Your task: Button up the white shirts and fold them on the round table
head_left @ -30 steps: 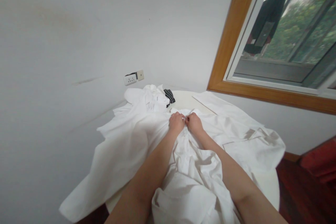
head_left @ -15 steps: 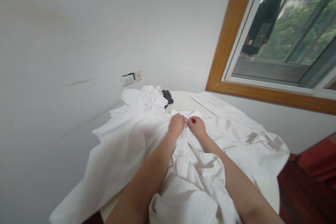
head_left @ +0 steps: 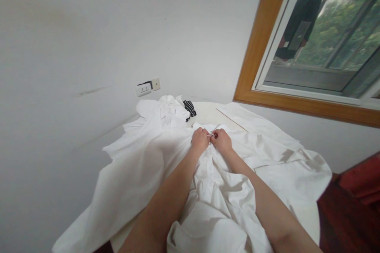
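A white garment, by its front strip and collar-like top a shirt [head_left: 210, 182], lies spread and rumpled in front of me. My left hand [head_left: 201, 139] pinches its edge near the top of the middle strip. Close beside it, my right hand [head_left: 221, 141] has its fingers closed on the facing edge, and the fingertips of both hands nearly meet. Between them a small fold of white cloth shows; any button there is too small to make out. The shirt's lower part bunches up between my forearms.
Under the cloth is a pale round-edged table [head_left: 204, 111]. More crumpled white cloth [head_left: 163, 110] lies at the back left beside a black striped cloth [head_left: 189, 110]. White fabric [head_left: 285, 162] spreads to the right. Behind stand a wall with a socket [head_left: 144, 89] and a wood-framed window [head_left: 297, 107].
My right hand has shifted slightly left, its fingertips closer to my left hand. The left hand stays almost where it was, and the shirt lies much the same.
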`<action>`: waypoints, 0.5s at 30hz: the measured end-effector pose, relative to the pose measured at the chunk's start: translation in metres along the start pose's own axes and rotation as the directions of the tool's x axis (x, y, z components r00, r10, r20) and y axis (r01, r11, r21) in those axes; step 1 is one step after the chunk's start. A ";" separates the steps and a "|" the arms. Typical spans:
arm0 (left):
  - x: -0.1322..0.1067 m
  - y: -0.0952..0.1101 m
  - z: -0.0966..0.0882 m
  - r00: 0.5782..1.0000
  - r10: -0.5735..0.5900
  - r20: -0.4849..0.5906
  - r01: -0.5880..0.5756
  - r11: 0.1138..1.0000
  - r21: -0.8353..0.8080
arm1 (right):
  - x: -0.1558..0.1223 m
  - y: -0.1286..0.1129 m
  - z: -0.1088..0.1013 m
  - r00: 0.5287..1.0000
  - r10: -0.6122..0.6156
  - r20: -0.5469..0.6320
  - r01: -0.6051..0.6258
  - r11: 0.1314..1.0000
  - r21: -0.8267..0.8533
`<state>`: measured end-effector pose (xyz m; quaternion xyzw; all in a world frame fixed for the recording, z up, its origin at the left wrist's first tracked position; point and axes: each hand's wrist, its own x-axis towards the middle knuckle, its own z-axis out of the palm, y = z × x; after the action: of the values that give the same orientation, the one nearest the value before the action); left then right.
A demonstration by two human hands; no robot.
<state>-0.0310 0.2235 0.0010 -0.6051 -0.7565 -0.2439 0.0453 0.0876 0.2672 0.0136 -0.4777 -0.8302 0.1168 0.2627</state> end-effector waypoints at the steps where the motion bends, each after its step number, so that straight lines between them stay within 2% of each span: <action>1: 0.000 0.000 0.001 1.000 -0.001 -0.003 0.001 1.000 0.004 | 0.000 0.001 -0.001 1.000 0.003 -0.015 -0.003 1.000 0.013; 12: -0.002 0.000 0.005 0.998 0.032 -0.053 -0.029 0.998 0.051 | 0.003 0.007 0.003 0.998 -0.038 -0.046 0.042 0.996 0.080; 15: -0.002 0.001 0.004 0.998 0.032 -0.049 -0.029 0.997 0.068 | 0.008 0.011 0.003 0.996 -0.034 -0.084 0.048 0.984 0.172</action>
<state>-0.0288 0.2240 -0.0031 -0.6085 -0.7536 -0.2325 0.0884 0.0905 0.2796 0.0086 -0.4400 -0.8153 0.1637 0.3390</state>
